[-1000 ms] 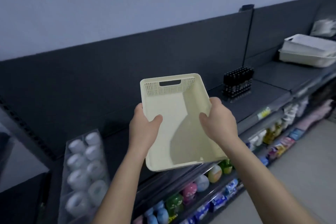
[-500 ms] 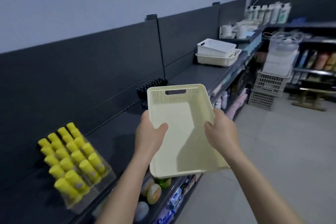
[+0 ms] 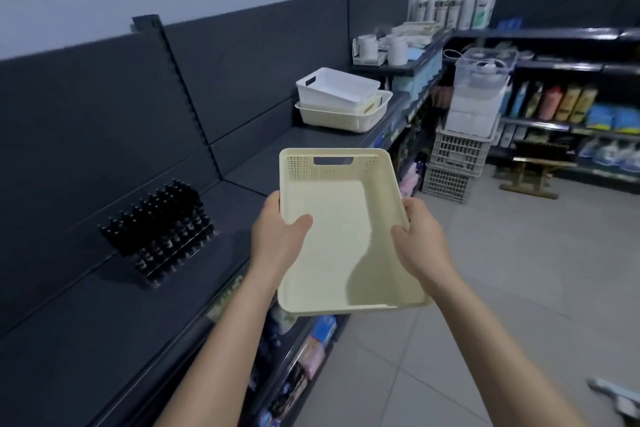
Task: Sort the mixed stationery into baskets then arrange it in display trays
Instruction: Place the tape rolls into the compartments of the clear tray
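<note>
I carry an empty cream plastic basket (image 3: 332, 229) in front of me, its perforated end with a handle slot pointing away. My left hand (image 3: 277, 239) grips its left rim, thumb inside the basket. On the opposite rim my right hand (image 3: 420, 243) holds on the same way. A clear display tray of black pens (image 3: 162, 222) stands on the dark shelf (image 3: 104, 315) to my left. Farther along that shelf a white basket (image 3: 332, 87) sits stacked in a cream basket (image 3: 346, 116).
Grey plastic crates (image 3: 457, 163) with a clear box on top stand on the tiled floor (image 3: 519, 270) ahead. Stocked shelves line the right wall, and white bottles (image 3: 450, 7) top the far corner. Lower shelves under my left arm hold packaged goods.
The view has swung right along the shelf: the white and yellow item trays have passed out of sight, the black pen tray is now on my left. Both hands keep the same grip.
</note>
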A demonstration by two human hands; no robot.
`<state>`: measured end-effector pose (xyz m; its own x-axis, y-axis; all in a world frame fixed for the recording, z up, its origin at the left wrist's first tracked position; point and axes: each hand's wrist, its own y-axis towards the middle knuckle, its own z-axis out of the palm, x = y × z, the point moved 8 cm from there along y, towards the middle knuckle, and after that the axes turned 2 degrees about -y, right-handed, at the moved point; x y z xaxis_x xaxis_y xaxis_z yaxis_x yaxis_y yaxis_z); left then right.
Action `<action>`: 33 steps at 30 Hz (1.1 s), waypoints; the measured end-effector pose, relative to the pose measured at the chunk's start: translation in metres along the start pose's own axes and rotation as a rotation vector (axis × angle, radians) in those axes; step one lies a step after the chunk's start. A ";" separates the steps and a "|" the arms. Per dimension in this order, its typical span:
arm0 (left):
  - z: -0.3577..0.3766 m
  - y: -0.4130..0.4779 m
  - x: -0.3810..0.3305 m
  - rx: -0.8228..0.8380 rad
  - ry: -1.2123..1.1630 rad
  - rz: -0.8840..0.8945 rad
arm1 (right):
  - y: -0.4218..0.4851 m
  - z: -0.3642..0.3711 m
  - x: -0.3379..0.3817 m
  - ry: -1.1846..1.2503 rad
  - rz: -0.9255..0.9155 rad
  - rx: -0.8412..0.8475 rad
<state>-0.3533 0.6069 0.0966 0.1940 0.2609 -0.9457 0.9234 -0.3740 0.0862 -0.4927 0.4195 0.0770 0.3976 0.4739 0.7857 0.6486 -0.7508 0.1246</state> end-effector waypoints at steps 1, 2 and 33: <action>0.014 0.014 -0.002 0.014 -0.005 0.003 | 0.016 -0.003 -0.006 0.027 0.005 -0.001; 0.028 0.030 -0.004 0.026 -0.012 0.008 | 0.033 -0.006 -0.011 0.046 0.003 -0.004; 0.292 0.439 -0.092 -0.287 -0.207 -0.101 | 0.604 -0.015 -0.041 0.084 -0.273 0.212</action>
<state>-0.0626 0.1583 0.1303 0.0534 0.0868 -0.9948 0.9955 -0.0828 0.0462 -0.1273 -0.0602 0.1293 0.1420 0.5976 0.7891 0.8471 -0.4858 0.2155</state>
